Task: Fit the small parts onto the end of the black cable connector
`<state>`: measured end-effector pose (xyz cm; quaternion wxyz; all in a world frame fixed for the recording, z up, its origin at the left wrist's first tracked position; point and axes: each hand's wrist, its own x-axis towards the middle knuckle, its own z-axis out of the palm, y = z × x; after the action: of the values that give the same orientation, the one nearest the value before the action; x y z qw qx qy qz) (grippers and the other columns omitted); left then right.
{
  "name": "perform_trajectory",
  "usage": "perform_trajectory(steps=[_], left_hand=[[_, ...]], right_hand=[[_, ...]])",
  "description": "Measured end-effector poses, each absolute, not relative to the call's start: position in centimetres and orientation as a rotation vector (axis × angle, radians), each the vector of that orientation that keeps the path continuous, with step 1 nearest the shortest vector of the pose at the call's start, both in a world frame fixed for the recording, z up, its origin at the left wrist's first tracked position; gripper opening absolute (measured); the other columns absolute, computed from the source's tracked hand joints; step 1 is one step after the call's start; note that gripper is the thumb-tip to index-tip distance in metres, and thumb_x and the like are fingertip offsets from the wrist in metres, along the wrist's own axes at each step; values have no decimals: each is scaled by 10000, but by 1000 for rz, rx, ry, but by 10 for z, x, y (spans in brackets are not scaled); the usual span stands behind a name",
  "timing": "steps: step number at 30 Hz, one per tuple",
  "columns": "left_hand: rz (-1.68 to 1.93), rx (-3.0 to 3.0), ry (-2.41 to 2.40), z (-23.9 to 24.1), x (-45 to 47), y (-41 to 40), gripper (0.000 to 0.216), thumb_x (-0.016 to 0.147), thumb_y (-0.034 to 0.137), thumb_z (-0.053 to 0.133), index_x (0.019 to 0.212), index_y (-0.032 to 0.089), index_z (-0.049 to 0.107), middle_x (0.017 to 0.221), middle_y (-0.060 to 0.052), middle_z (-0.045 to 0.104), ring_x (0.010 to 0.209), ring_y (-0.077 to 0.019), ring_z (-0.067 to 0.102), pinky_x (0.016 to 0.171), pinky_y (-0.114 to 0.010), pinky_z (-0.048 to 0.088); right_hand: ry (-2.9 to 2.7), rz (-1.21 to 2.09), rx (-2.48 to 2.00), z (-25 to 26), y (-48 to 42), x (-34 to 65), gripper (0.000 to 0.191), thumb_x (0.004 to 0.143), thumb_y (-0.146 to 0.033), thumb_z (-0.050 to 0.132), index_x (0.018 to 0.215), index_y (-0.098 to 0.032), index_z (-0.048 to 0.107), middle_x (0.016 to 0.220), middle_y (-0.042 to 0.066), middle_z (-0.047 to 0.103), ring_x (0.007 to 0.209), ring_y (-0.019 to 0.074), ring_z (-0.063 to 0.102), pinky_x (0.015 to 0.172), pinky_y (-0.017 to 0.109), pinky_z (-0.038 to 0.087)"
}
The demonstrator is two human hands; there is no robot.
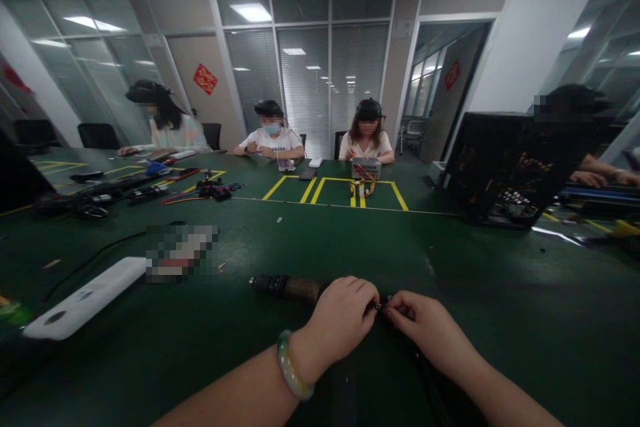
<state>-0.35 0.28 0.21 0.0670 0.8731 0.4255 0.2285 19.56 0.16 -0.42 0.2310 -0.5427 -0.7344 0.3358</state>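
Seemingly glass partitions beyond green table, fingers above.

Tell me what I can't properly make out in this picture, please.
Head view: the small dark part between the left hand and right hand, too small and partly covered by them.
Head view: the right end of the tool, behind the left hand.
Head view: the green object, cut off by the left edge.
Head view: the grey-and-red item, masked by pixel blocks.

Lying on the green table: dark cylindrical tool, brownish body, black ringed front, metal tip pointing left, other end hidden by left hand. Pinched between left and right hand: small dark piece, mostly covered.
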Motion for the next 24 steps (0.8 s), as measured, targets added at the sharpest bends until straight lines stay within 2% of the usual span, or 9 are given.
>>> perform_trajectory(steps=[12, 16, 24], left_hand=[[740, 2584, 1303, -2, -4, 3, 139, 833, 176, 625, 952, 199, 557, 947, -11, 603, 906, -199, 546, 804, -336, 436], [728, 2619, 1239, 1, -4, 4, 101, 845, 164, 619, 916, 208, 564, 966, 7, 609, 937, -185, 543, 862, -338, 421], [701, 2603, 1277, 1, -4, 3, 155, 844, 161, 619, 979, 209, 560, 966, -5, 614, 936, -194, 544, 849, -335, 426]], right_hand=[[-2022, 952, -1490, -4, 1, 197, 162, 889, -330, 555, 844, -247, 686, 791, -24, 720, 709, 165, 659, 586, 222, 413], [-2025, 933, -1489, -3, 1, 196, 158, 888, -321, 556, 851, -245, 689, 774, -23, 717, 710, 168, 658, 586, 226, 409], [-2019, 931, -1499, -5, 2, 197, 164, 891, -331, 554, 854, -245, 689, 781, -24, 716, 701, 163, 655, 581, 223, 403]])
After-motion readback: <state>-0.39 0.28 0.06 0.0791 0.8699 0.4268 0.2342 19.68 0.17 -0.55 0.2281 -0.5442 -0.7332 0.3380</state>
